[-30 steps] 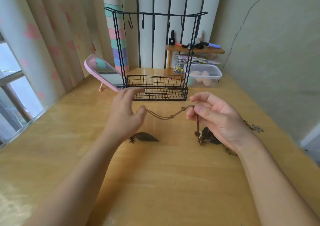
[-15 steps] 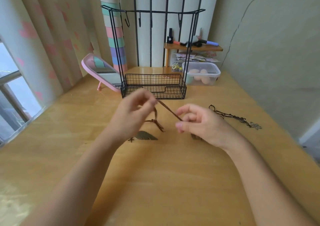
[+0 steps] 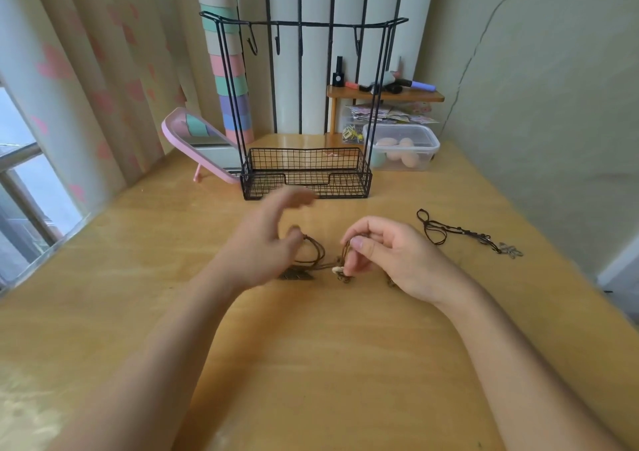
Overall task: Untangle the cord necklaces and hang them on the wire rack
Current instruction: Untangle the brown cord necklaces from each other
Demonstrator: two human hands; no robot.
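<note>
A brown cord necklace [image 3: 316,255] lies tangled on the wooden table between my hands, with a dark leaf pendant [image 3: 297,275] and a small pale bead at its lower end. My right hand [image 3: 383,253] pinches the cord near the bead. My left hand [image 3: 266,239] is blurred; its thumb touches a loop of the cord and its fingers are spread above. A second, darker necklace [image 3: 460,234] lies apart at the right. The black wire rack [image 3: 304,174] stands behind, its hooks [image 3: 276,40] bare.
A pink-framed mirror [image 3: 197,139] leans left of the rack. A clear lidded box [image 3: 401,146] and a small wooden shelf [image 3: 383,96] with pens stand at the back right. A wall runs along the right, curtains and a window along the left.
Both hands have come down toward the table. The cord was stretched taut between them and now hangs slack in loops. My left fingers have spread open.
</note>
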